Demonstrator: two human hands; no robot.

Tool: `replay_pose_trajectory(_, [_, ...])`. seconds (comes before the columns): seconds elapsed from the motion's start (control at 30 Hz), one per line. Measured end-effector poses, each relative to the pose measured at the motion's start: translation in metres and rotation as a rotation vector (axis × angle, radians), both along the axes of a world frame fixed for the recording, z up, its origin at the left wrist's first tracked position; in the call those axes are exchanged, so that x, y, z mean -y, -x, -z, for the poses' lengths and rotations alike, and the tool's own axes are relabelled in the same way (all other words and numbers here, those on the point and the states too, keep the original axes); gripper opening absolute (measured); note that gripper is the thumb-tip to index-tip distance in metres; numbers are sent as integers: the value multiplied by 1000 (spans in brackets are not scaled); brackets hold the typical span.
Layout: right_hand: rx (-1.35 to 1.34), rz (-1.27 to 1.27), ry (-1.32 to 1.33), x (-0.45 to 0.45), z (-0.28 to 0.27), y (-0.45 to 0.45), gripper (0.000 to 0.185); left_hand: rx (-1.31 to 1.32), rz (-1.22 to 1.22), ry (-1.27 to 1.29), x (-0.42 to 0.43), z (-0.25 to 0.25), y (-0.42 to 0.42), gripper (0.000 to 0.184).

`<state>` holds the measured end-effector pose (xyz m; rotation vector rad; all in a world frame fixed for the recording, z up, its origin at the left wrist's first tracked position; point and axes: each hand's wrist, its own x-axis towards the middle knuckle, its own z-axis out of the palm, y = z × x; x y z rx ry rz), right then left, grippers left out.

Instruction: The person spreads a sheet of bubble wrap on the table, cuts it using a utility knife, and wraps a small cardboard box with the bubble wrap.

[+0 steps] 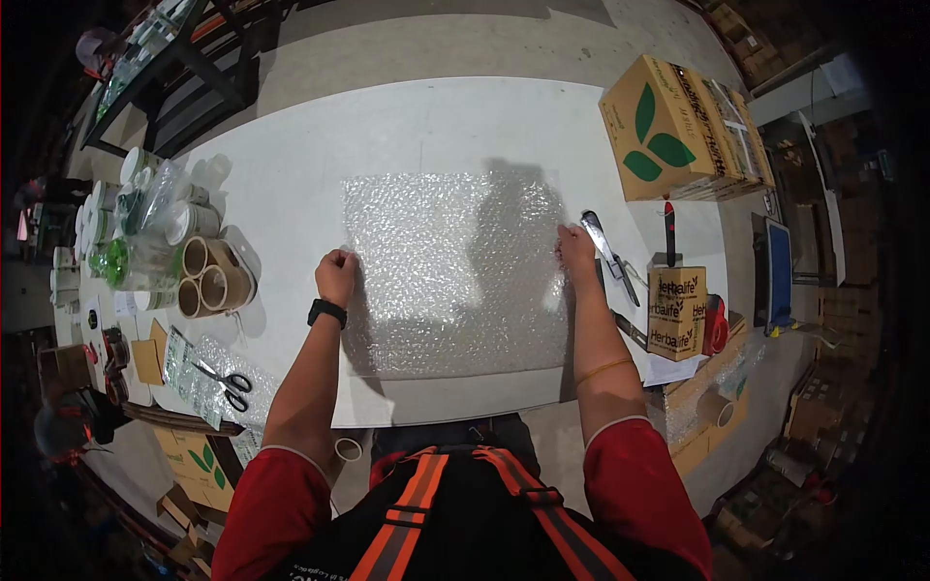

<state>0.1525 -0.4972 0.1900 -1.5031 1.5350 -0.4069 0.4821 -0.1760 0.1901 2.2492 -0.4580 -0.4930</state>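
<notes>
Just in from tabletop [417, 126] near edge, bubble-wrap sheet [426, 290] lies btwn hands, slightly longer L–R. L hand [336, 278] pinches its L edge; R hand [578, 251], a bit farther fwd, pinches R edge; neither's nearer.

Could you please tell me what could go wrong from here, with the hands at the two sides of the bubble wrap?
The right hand is close to a silver tool; moving outward, it might bump it, or get cut if an edge is sharp.
The bubble wrap lies near the person's edge of the table, so pulling it closer could make it hang over.
</notes>
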Motion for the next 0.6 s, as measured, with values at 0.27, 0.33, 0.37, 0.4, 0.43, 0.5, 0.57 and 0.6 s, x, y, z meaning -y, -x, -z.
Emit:
replay_pose_trajectory(0.27, [-34, -29, 214, 5, 26, 1, 20, 5, -28, 10, -1, 4, 0, 20])
replay_pose_trajectory(0.33, [-81, -35, 249, 7, 28, -1, 20, 0, -39, 12, -1, 2, 0, 21])
replay_pose_trajectory(0.37, [-130, -40, 287, 6, 25, -3, 19, -9, -49, 17, -1, 3, 1, 22])
replay_pose_trajectory(0.4, [-128, -45, 284, 5, 21, -4, 19, -7, -54, 13, -1, 3, 1, 22])
replay_pose_trajectory(0.43, [-174, -50, 325, 4, 16, -5, 19, -21, -63, 21, 0, 4, 1, 23])
replay_pose_trajectory(0.5, [-207, -72, 362, 1, 12, -7, 19, -25, -91, 22, 1, 0, 0, 24])
replay_pose_trajectory(0.57, [-186, -100, 432, 1, 11, -5, 20, 2, -81, 9, 4, -7, 4, 24])
replay_pose_trajectory(0.6, [-192, -101, 414, -1, 6, -6, 20, 56, -79, 11, 4, -7, 4, 24])
